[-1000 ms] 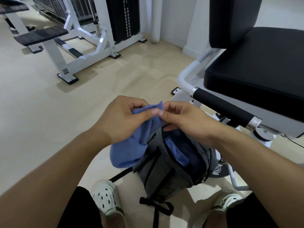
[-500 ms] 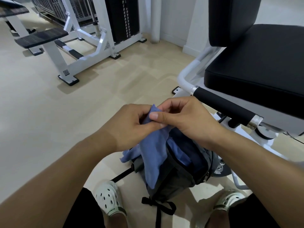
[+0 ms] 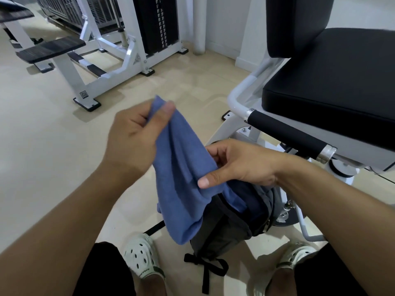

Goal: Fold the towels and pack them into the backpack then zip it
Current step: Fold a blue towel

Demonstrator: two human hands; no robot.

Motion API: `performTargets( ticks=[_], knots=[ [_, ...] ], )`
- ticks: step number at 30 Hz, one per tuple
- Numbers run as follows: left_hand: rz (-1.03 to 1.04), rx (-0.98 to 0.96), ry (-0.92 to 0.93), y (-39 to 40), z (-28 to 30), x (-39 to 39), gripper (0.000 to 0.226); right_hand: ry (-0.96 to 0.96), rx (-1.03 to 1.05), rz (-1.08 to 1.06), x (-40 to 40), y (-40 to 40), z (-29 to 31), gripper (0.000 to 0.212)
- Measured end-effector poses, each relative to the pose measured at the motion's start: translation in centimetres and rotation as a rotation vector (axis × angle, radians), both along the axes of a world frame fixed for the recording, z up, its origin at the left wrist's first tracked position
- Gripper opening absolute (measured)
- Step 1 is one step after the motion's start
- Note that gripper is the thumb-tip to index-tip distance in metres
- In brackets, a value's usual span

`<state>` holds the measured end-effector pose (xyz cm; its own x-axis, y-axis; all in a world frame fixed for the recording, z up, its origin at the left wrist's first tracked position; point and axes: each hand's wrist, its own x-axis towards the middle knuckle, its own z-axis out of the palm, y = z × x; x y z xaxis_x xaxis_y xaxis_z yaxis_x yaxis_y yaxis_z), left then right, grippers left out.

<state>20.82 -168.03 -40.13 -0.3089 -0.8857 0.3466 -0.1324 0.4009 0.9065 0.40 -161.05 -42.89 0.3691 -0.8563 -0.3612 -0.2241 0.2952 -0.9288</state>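
A blue towel (image 3: 183,180) hangs in front of me above a grey backpack (image 3: 224,229) that stands open on the floor between my feet. My left hand (image 3: 136,135) pinches the towel's top corner between thumb and fingers and holds it up. My right hand (image 3: 237,165) is lower and to the right, with its thumb on the towel's front and its fingers behind the edge, just over the backpack's mouth. More blue cloth (image 3: 237,201) shows inside the open backpack. The towel's lower end drapes over the bag's left side.
A gym machine with a black padded seat (image 3: 333,90) and a black handle bar (image 3: 286,135) stands close on the right. A white-framed weight machine (image 3: 119,50) stands at the back left. My feet in white clogs (image 3: 141,259) flank the backpack on the beige floor.
My hands, which met at one corner of the towel, have parted. The left hand rose up and left with the corner, and the right hand slid down the towel's edge toward the backpack.
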Motion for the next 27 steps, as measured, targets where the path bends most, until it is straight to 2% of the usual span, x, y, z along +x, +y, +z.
performTargets(
  ticks=[2, 4, 6, 8, 11, 14, 16, 19, 20, 24, 25, 27],
  knots=[
    [0.16, 0.001, 0.04, -1.4, 0.1, 0.8, 0.056, 0.077, 0.049, 0.08, -0.7, 0.0, -0.1, 0.037],
    [0.323, 0.037, 0.054, -2.9, -0.1, 2.0, 0.048, 0.144, 0.092, 0.1, -1.1, 0.0, -0.1, 0.033],
    [0.42, 0.073, 0.028, -4.0, -0.4, 2.8, 0.046, 0.215, 0.086, 0.01, -1.2, -0.1, -0.2, 0.027],
    [0.444, 0.076, -0.004, -4.4, -0.9, 3.0, 0.053, 0.249, 0.01, -0.121, -0.9, -0.3, -0.2, 0.034],
    [0.296, 0.088, -0.094, -3.4, -1.4, 2.2, 0.054, 0.185, -0.141, -0.308, -0.1, -0.2, -0.1, 0.037],
    [0.009, 0.105, -0.269, -0.8, -1.8, 0.6, 0.066, 0.149, -0.267, -0.381, 1.4, 0.4, 0.2, 0.036],
    [-0.108, 0.149, -0.295, 0.9, -2.0, -0.5, 0.07, 0.113, -0.313, -0.404, 2.0, 0.5, 0.3, 0.028],
    [-0.078, 0.179, -0.199, 1.9, -1.5, -1.4, 0.036, 0.065, -0.318, -0.386, 1.9, 0.7, 0.5, 0.01],
    [-0.057, 0.172, -0.181, 1.8, -1.3, -1.4, 0.028, 0.044, -0.319, -0.363, 1.8, 0.8, 0.5, 0.011],
    [-0.025, 0.027, -0.184, 0.9, -1.3, -1.1, 0.01, -0.08, -0.263, -0.353, 1.9, 0.7, 0.7, 0.022],
    [-0.01, -0.011, -0.168, 0.9, -1.3, -1.1, 0.006, -0.098, -0.241, -0.37, 2.0, 0.6, 0.6, 0.02],
    [0.051, -0.09, -0.126, 0.7, -1.3, -1.0, 0.013, -0.062, -0.207, -0.381, 1.9, 0.2, 0.2, 0.011]
  ],
)
